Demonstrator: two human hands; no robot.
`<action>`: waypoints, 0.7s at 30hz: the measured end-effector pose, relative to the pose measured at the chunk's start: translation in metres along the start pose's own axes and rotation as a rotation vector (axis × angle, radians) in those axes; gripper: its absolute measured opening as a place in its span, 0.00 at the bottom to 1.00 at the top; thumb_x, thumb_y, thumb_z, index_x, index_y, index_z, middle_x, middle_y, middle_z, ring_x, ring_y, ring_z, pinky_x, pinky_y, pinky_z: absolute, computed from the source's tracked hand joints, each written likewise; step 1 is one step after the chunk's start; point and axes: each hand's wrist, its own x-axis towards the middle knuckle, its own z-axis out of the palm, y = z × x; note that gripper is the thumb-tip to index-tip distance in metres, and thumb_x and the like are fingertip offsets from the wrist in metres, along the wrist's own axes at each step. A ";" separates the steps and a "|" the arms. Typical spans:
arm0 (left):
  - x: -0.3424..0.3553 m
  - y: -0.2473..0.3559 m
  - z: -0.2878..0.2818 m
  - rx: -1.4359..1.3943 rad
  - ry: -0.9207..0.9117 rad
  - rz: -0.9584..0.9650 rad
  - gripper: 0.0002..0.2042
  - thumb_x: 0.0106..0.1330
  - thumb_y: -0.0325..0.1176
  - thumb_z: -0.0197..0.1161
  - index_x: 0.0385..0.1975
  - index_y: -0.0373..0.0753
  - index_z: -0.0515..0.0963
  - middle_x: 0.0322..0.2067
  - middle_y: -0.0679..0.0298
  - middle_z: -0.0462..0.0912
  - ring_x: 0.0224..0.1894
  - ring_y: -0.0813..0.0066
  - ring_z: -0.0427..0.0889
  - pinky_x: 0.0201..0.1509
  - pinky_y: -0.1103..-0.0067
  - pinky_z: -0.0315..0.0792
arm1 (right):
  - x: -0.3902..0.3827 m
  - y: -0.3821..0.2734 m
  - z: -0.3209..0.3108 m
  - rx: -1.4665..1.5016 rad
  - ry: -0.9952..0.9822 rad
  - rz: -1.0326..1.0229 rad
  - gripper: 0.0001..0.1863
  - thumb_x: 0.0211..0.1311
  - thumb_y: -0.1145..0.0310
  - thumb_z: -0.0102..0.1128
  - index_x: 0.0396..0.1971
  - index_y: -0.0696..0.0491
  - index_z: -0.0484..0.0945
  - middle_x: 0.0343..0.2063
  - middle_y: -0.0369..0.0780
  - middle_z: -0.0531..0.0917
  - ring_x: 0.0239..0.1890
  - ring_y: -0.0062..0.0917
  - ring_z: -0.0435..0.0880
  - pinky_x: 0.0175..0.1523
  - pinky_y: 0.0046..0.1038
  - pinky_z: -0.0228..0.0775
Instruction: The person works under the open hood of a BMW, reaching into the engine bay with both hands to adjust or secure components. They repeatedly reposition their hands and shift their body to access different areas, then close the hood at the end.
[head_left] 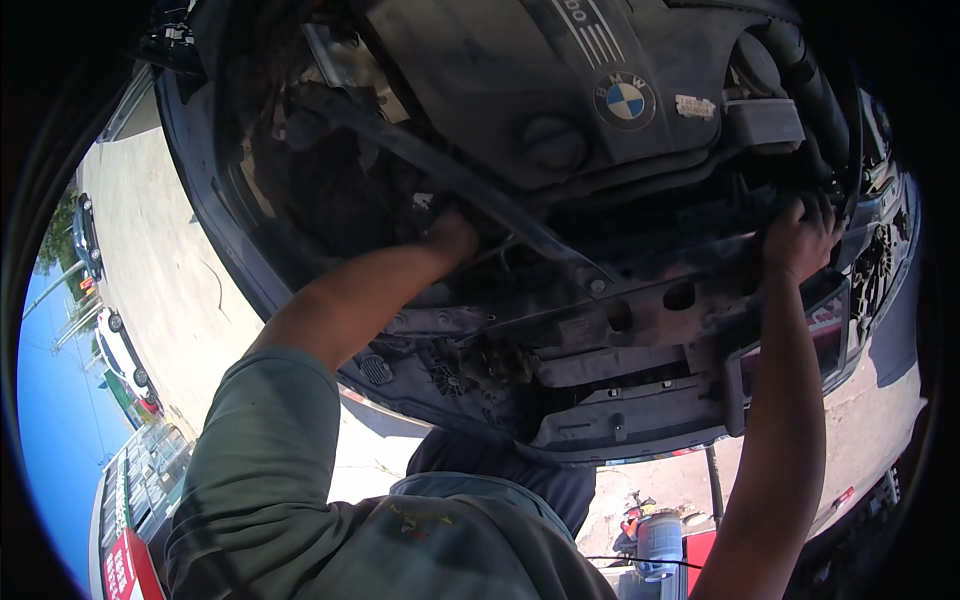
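I lean over the open engine bay of a car whose front is partly stripped. My left hand reaches down into the dark gap beside a diagonal brace bar, and its fingers are hidden there. On the other side, my right hand sits at the right end of the front crossmember, near a black hose. Its fingers are curled down; what they grip, if anything, is hidden. Between and beyond my hands lies the dark plastic engine cover with a round blue-and-white badge.
Below the crossmember is the exposed bumper support. A grey box-like reservoir stands beside the engine cover. On the ground at lower right is a clear bluish container near something red. Parked cars stand far left.
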 end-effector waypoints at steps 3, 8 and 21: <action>-0.006 0.006 -0.021 0.064 -0.100 0.013 0.23 0.71 0.32 0.51 0.65 0.39 0.76 0.70 0.52 0.72 0.73 0.55 0.68 0.76 0.69 0.61 | -0.001 -0.001 0.000 -0.011 0.011 -0.003 0.24 0.68 0.51 0.45 0.51 0.42 0.87 0.65 0.32 0.79 0.74 0.45 0.64 0.80 0.43 0.48; -0.016 0.018 -0.060 0.212 -0.237 0.094 0.23 0.71 0.32 0.50 0.66 0.38 0.76 0.70 0.52 0.72 0.73 0.55 0.68 0.77 0.69 0.61 | -0.001 0.001 -0.002 -0.074 -0.050 0.038 0.25 0.70 0.48 0.43 0.56 0.39 0.85 0.69 0.31 0.74 0.77 0.41 0.60 0.79 0.42 0.51; -0.018 0.024 -0.080 0.247 -0.385 0.108 0.24 0.73 0.32 0.47 0.68 0.40 0.72 0.71 0.52 0.69 0.72 0.55 0.69 0.76 0.70 0.62 | -0.002 0.003 -0.001 -0.091 -0.067 0.037 0.26 0.71 0.48 0.41 0.56 0.39 0.85 0.68 0.32 0.75 0.76 0.36 0.62 0.82 0.42 0.44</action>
